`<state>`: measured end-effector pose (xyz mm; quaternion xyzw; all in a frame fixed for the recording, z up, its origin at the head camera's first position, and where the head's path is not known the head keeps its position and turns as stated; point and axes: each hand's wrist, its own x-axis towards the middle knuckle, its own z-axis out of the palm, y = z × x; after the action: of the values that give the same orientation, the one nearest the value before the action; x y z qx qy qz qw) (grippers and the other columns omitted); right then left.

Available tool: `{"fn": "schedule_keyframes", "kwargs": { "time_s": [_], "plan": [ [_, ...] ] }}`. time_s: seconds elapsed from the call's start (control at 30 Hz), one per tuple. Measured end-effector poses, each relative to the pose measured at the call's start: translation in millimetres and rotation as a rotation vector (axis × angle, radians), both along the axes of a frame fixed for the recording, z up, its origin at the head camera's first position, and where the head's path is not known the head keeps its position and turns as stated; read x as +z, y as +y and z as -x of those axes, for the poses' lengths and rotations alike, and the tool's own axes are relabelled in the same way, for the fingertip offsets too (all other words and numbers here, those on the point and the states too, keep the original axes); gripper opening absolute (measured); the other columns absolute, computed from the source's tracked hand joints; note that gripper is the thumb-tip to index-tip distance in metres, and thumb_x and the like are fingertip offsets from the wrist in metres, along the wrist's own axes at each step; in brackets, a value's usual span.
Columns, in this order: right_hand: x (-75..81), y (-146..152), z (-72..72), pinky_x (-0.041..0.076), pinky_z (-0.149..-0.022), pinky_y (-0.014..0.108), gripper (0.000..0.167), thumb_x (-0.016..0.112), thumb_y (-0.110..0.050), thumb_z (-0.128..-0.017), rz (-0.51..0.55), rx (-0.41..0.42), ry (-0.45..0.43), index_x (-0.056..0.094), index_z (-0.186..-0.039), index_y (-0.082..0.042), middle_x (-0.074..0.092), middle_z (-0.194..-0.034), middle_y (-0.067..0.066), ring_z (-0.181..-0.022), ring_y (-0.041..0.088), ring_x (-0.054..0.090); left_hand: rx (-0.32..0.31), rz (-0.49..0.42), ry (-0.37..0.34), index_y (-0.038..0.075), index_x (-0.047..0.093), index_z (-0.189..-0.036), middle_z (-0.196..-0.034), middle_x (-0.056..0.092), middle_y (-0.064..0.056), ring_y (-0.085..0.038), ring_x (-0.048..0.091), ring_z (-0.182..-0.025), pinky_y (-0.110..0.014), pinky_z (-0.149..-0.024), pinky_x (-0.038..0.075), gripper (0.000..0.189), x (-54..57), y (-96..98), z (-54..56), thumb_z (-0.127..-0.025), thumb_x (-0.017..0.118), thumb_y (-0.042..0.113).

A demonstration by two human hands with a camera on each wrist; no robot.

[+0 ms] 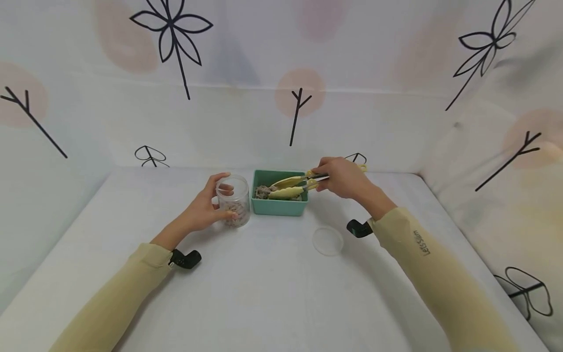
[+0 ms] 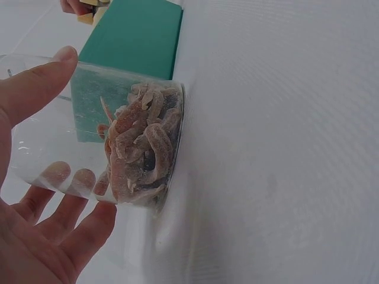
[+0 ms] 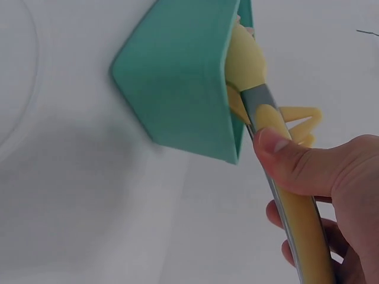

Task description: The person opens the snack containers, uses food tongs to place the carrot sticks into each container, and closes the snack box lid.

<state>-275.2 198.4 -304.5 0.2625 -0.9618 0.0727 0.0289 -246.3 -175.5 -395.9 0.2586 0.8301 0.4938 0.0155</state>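
My left hand point(image 1: 200, 208) grips a clear jar point(image 1: 233, 195) that stands upright on the table, thumb on the near side and fingers behind. Inside its bottom lie brownish, dried-looking curled strips point(image 2: 145, 142). A green rectangular box point(image 1: 278, 208) stands just right of the jar, with similar greyish-brown pieces point(image 1: 264, 191) in it. My right hand point(image 1: 343, 178) holds yellow tongs point(image 1: 288, 192) with metal arms, reaching over the box's right rim. The tongs' yellow tips are down inside the box among the pieces; in the right wrist view the box wall hides them.
A round clear lid point(image 1: 328, 241) lies flat on the white table point(image 1: 264, 293), in front of the box and to its right. Behind the table hangs a pale cloth point(image 1: 237, 122) with plant drawings, and it continues along the sides.
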Motion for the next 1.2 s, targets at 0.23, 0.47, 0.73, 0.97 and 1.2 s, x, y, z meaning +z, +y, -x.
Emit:
{"fn": "schedule_keyframes", "kwargs": {
  "time_s": [0.23,0.47,0.73,0.97,1.2],
  "plan": [
    [9.8,10.8,-3.8,0.049,-0.07,0.036,0.052,0.084,-0.019,-0.082,0.068,-0.015,0.008,0.067,-0.128,-0.003,0.064,-0.105,0.005,-0.086,0.021,0.061,-0.016,-0.002,-0.007,0.008,0.015,-0.152,-0.137,0.043,-0.032,-0.046,0.044,-0.13,-0.065,-0.096,0.044,0.095,23.5,6.1,-18.2,-0.083,0.079,-0.002],
    [13.4,17.0,-4.9,0.052,-0.074,0.037,0.053,0.085,-0.016,-0.08,0.171,-0.055,-0.001,0.067,-0.127,-0.002,0.066,-0.108,0.006,-0.09,0.021,0.063,-0.01,0.001,-0.019,0.007,0.016,-0.152,-0.137,0.043,-0.034,-0.047,0.043,-0.13,-0.065,-0.096,0.043,0.094,26.0,6.5,-19.5,-0.082,0.079,-0.005],
    [10.9,19.0,-4.3,0.052,-0.075,0.038,0.054,0.085,-0.016,-0.08,0.223,-0.061,-0.007,0.066,-0.128,0.0,0.065,-0.109,0.007,-0.092,0.022,0.063,0.006,-0.005,-0.019,0.019,0.015,-0.154,-0.139,0.045,-0.027,-0.041,0.044,-0.131,-0.063,-0.096,0.045,0.102,-0.8,-0.7,-0.4,-0.08,0.082,0.0],
    [6.0,19.0,-3.1,0.052,-0.076,0.039,0.054,0.085,-0.015,-0.08,0.233,-0.052,0.0,0.066,-0.128,0.0,0.065,-0.108,0.008,-0.09,0.022,0.063,-0.001,-0.004,0.009,0.026,0.017,-0.154,-0.137,0.049,-0.022,-0.037,0.047,-0.129,-0.061,-0.095,0.047,0.102,-2.7,-2.8,1.6,-0.08,0.085,0.01],
    [5.7,19.9,-3.7,0.052,-0.075,0.039,0.051,0.086,-0.016,-0.08,0.271,-0.059,0.003,0.068,-0.125,-0.001,0.065,-0.106,0.007,-0.089,0.022,0.062,-0.004,-0.003,0.017,0.025,0.016,-0.154,-0.137,0.048,-0.023,-0.037,0.047,-0.13,-0.061,-0.095,0.047,0.101,-1.3,-3.0,1.6,-0.081,0.084,0.01]
  ]
}}
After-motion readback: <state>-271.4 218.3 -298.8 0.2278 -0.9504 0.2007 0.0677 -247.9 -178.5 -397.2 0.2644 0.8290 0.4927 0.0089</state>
